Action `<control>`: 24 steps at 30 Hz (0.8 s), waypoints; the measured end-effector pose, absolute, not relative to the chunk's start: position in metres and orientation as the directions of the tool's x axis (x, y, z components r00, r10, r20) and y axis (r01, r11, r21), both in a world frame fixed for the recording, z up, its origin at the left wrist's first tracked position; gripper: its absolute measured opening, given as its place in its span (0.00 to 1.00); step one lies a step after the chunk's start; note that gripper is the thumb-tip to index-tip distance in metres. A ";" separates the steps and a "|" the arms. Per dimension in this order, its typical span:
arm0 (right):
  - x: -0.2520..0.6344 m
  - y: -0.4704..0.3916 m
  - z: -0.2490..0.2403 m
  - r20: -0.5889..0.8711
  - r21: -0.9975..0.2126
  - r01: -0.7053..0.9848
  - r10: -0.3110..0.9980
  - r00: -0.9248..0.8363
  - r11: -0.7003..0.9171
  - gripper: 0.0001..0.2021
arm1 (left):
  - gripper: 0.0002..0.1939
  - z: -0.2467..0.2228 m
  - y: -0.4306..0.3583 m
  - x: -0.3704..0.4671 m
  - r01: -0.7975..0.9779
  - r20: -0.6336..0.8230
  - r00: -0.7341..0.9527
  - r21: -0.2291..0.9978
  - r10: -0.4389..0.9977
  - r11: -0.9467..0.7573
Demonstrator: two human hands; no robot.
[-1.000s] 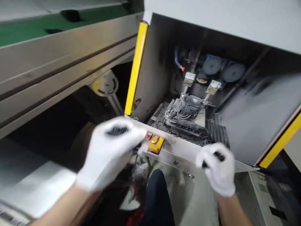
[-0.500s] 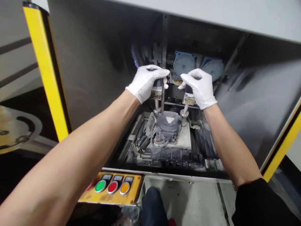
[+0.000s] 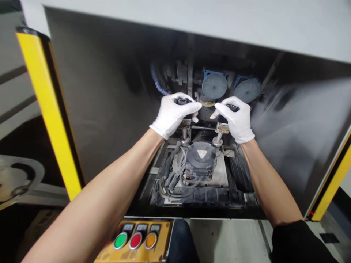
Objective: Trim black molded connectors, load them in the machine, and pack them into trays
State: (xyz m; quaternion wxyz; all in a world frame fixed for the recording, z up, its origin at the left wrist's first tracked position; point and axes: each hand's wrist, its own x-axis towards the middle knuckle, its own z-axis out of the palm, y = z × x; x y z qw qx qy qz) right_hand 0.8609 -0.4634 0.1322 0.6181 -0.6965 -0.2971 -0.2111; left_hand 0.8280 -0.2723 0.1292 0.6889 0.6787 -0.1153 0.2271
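Left hand: gloved left hand (image 3: 171, 115) curled round the left dark part (image 3: 182, 100), thumb stretched inward along the near side, fingers bent behind; partly closed grasp, no wide gap.
Right hand: gloved right hand (image 3: 237, 120) in a near mirror of this on the right dark part (image 3: 233, 107), thumb pointing inward, a fingertip showing past it.
Dark parts: one at each post head, directly above the left fixture block (image 3: 185, 124) and right fixture block (image 3: 222, 128). Full seating cannot be told; gloves cover much of both.
Reason for hold: one hand per part probably keeps the two level and lined up with their blocks; gripping from the outer sides leaves the space between the posts open.
Posts: both rise behind the grey housing (image 3: 201, 160), towards the rear edge of its base plate. The right one leans outward.
Rear of bay: two round grey discs (image 3: 214, 86) beyond the hands; blue hose (image 3: 157, 82) to their left.
Front edge of bay: yellow button box (image 3: 161, 237) near its left end, with green, red and amber buttons, presumably for reach from outside.
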 end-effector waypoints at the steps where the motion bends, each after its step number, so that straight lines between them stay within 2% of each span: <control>1: 0.861 -0.464 0.131 0.661 -0.738 0.673 0.151 0.735 -0.044 0.16 | 0.15 0.129 -0.271 0.827 -0.457 0.453 0.880 0.890 0.145 -0.010; 5: 0.862 -0.467 0.132 0.632 -0.771 0.633 0.219 0.743 0.077 0.20 | 0.22 0.134 -0.263 0.827 -0.384 0.387 0.922 0.917 -0.005 0.105; 9: 0.866 -0.472 0.137 0.490 -0.869 0.477 0.373 0.788 0.133 0.24 | 0.21 0.146 -0.258 0.828 -0.144 0.179 0.972 0.966 -0.152 0.216; 11: 0.867 -0.474 0.138 0.462 -0.882 0.459 0.389 0.797 0.107 0.22 | 0.16 0.148 -0.259 0.828 -0.098 0.132 0.982 0.967 -0.134 0.236; 14: 0.869 -0.474 0.137 0.486 -0.865 0.495 0.385 0.784 0.083 0.19 | 0.11 0.146 -0.263 0.828 -0.125 0.145 0.987 0.961 -0.068 0.247; 18: 0.870 -0.470 0.134 0.507 -0.852 0.517 0.369 0.778 0.081 0.18 | 0.13 0.144 -0.267 0.824 -0.166 0.166 0.986 0.968 0.020 0.190; 24: 0.873 -0.468 0.125 0.553 -0.830 0.551 0.272 0.788 0.089 0.20 | 0.14 0.139 -0.268 0.821 -0.239 0.241 0.970 0.962 0.001 0.128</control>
